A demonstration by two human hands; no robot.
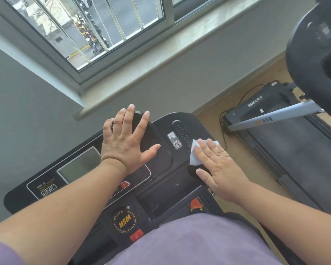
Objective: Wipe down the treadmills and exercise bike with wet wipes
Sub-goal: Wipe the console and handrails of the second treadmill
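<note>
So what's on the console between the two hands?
In the head view, between the left hand and the right hand pressing the wipe, the black console carries a small QR-code sticker and a dotted oval speaker grille.

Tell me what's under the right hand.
The right hand presses flat on a wet wipe on the treadmill console. The wipe's far corner shows; the rest is covered.

Head-worn camera looks steeply down, close over the treadmill console [96, 169].

Daylight via window [88, 27]; wide-angle edge warp; top-right perhaps blurred.
</note>
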